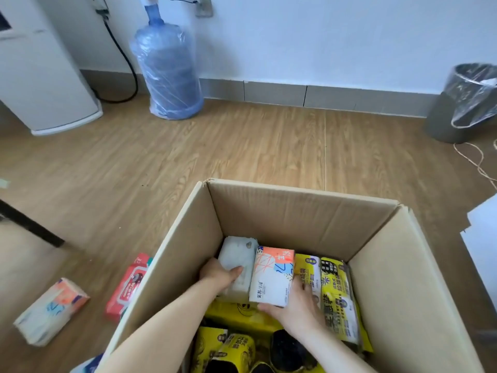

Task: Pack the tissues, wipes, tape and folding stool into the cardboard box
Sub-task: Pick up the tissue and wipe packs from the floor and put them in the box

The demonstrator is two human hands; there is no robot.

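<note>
An open cardboard box point(290, 211) stands on the wooden floor in front of me. Inside it, my left hand point(219, 273) grips a pale white pack point(236, 262) at the box's far left. My right hand point(298, 308) holds a white and orange tissue pack point(271, 275) right beside it. Yellow packs point(336, 300) fill the box's right and near side. Outside the box on the left lie a red wipes pack point(127, 286) and another orange and white tissue pack point(51, 310). I see no tape or folding stool for certain.
A blue water jug point(168, 68) wrapped in plastic stands by the far wall, next to a white appliance point(40, 71). A grey bin point(465, 103) with a liner sits at the right. A dark furniture leg point(29, 224) crosses the left edge. White sheets point(484, 238) lie at the right.
</note>
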